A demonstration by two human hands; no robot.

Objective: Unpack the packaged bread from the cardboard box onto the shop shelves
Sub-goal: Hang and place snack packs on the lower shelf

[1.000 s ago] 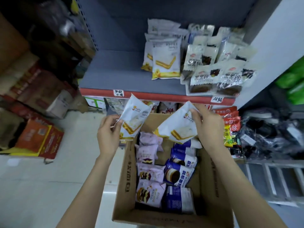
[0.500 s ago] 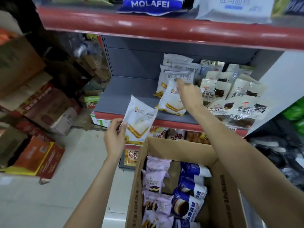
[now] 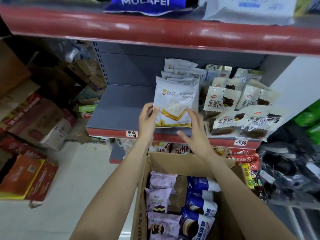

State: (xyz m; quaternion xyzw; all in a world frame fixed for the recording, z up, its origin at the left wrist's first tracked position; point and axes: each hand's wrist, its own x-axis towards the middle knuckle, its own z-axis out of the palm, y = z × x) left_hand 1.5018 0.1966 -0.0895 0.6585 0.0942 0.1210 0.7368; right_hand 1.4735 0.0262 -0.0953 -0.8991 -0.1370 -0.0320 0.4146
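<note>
My left hand (image 3: 148,118) pinches the lower left edge of a white sandwich-bread packet (image 3: 176,103) and holds it upright on the grey shelf (image 3: 119,108), in front of a stack of the same white packets (image 3: 180,68). My right hand (image 3: 194,130) hovers just below and right of the packet, fingers spread, holding nothing. Below my arms stands the open cardboard box (image 3: 174,163) with purple bread packets (image 3: 158,196) on the left and blue ones (image 3: 200,205) on the right.
Black-bread packets (image 3: 242,108) fill the shelf's right side. A red-edged upper shelf (image 3: 155,30) overhangs with a blue MOLAFEI bag (image 3: 145,4). Cartons (image 3: 29,118) pile up on the floor at left. Red snack packs (image 3: 245,156) sit on a lower shelf.
My right hand has let go of its packet on the stack and drawn back. My left hand has carried its packet up and right onto the shelf.
</note>
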